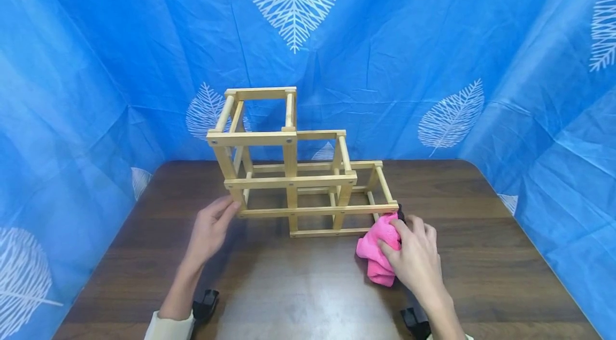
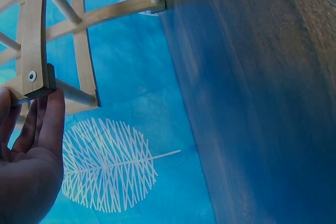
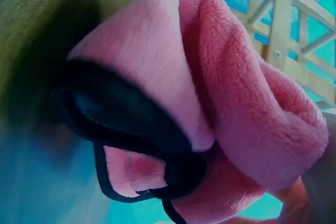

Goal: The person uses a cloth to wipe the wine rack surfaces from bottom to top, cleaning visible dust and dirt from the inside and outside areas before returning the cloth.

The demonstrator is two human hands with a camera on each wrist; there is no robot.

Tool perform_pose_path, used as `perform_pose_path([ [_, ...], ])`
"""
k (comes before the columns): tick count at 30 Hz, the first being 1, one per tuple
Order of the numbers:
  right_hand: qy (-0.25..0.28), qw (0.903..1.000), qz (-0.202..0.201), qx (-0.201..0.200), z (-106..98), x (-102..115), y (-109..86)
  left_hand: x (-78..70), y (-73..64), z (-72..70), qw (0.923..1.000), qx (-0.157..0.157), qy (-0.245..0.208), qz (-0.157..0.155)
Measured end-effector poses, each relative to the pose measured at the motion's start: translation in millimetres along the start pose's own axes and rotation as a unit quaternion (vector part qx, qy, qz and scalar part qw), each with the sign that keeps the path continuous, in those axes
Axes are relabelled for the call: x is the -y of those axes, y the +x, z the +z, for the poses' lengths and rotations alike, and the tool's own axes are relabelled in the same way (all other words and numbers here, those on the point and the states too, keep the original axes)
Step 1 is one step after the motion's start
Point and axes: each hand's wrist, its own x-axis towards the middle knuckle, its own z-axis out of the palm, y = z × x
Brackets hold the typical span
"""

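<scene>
A pale wooden rack of stepped open frames point(image 1: 260, 183) stands mid-table, its tallest part at the left. My left hand point(image 1: 212, 228) grips the rack's lower left corner; in the left wrist view, fingertips point(image 2: 54, 111) lie under that corner, beside a screw head. A fluffy pink cloth with dark edging point(image 1: 380, 249) is bunched in my right hand point(image 1: 418, 254), between thumb and fingers. It touches the rack's right end in the head view. Up close in the right wrist view, the folded cloth point(image 3: 241, 87) hides most of the hand.
The dark wood-grain table point(image 1: 308, 286) has rounded far corners. A blue curtain with white leaf prints point(image 1: 385, 62) hangs behind it and on both sides. Black wrist devices point(image 1: 206, 303) sit at both wrists.
</scene>
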Motion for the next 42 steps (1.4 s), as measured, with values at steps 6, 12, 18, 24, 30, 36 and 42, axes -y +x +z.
perform_pose_path([
  [6, 0.055, 0.9984, -0.011, -0.003, 14, -7, -0.8, -0.4, -0.3, 0.7, 1.0000, 0.008, 0.000, -0.003],
  [12, 0.069, 0.9948, -0.035, -0.065, 25, -6, -5.9, -1.6, 0.2, 0.2, 1.0000, 0.002, 0.009, 0.000],
  [18, 0.052, 0.9929, -0.060, -0.089, 32, 0, -8.1, -2.2, -0.1, 0.4, 0.9999, -0.006, 0.006, 0.011],
  [24, 0.044, 0.9920, -0.073, -0.093, 38, 7, -5.5, -1.5, -0.3, 1.0, 1.0000, -0.005, 0.007, 0.002],
  [30, 0.032, 0.9936, -0.074, -0.079, 44, 19, -1.9, -0.8, -0.2, 1.9, 0.9999, -0.001, 0.009, -0.013],
  [36, 0.034, 0.9958, -0.069, -0.049, 51, 31, -0.8, -2.4, -0.7, 1.9, 0.9997, 0.005, 0.010, -0.022],
  [42, 0.047, 0.9950, -0.083, -0.029, 59, 44, 0.0, -2.7, -0.5, 1.0, 0.9997, 0.004, 0.005, -0.022],
])
